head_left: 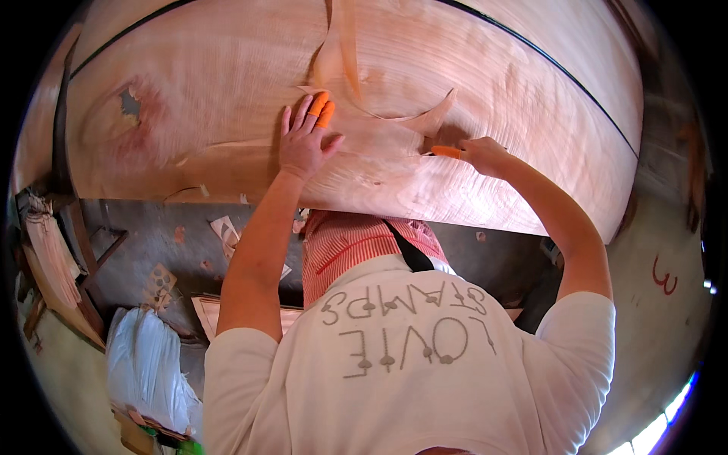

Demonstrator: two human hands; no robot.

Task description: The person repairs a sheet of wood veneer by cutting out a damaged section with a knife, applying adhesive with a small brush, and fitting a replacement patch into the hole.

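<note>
A broad sheet of pale wood veneer lies in front of me, with a torn, curled flap and a loose pointed strip on it. My left hand rests flat on the veneer, fingers stretched, with orange covers on two fingertips. To the right, my right hand is closed at the veneer just below the flap. Something orange points left from it, with a small dark tip at its end. Whether this is a covered finger or a tool handle is unclear.
A ragged hole with reddish staining marks the veneer's left part. Dark bands cross the sheet's far side. Veneer scraps lie on the floor below. Bundled veneer and a whitish plastic-wrapped bundle stand at the left.
</note>
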